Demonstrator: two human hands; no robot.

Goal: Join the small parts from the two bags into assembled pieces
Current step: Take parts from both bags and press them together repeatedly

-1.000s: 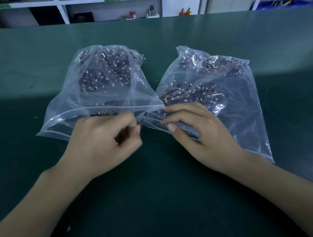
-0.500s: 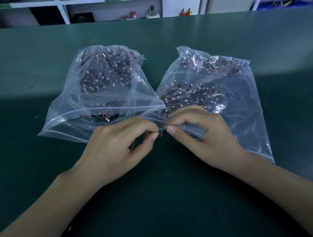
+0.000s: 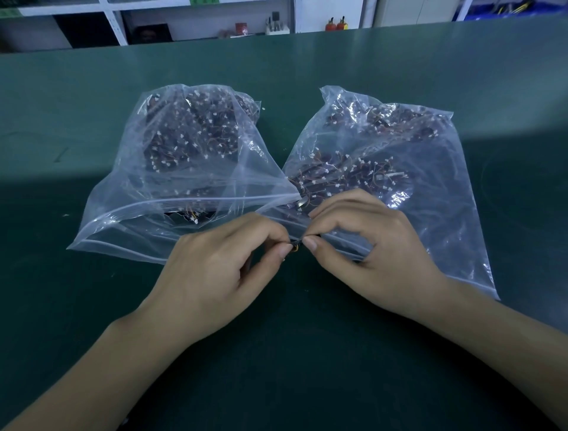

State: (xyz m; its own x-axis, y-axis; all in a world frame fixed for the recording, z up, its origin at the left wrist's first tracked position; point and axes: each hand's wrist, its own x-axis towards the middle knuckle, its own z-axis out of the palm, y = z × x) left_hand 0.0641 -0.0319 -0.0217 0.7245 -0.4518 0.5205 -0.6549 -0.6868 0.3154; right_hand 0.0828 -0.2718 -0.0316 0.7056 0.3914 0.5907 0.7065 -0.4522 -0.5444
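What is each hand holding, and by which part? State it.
Both hands pinch one small dark part between them: the left hand at its left end, the right hand at its right end, thumb and forefinger each. Its exact make-up is too small to tell.

**Legible text and markings**

No text, label, brand, number or sign can be read. A green tag [image 3: 205, 1] on the shelf edge [image 3: 147, 6] at the top of the view is too small and blurred to make out
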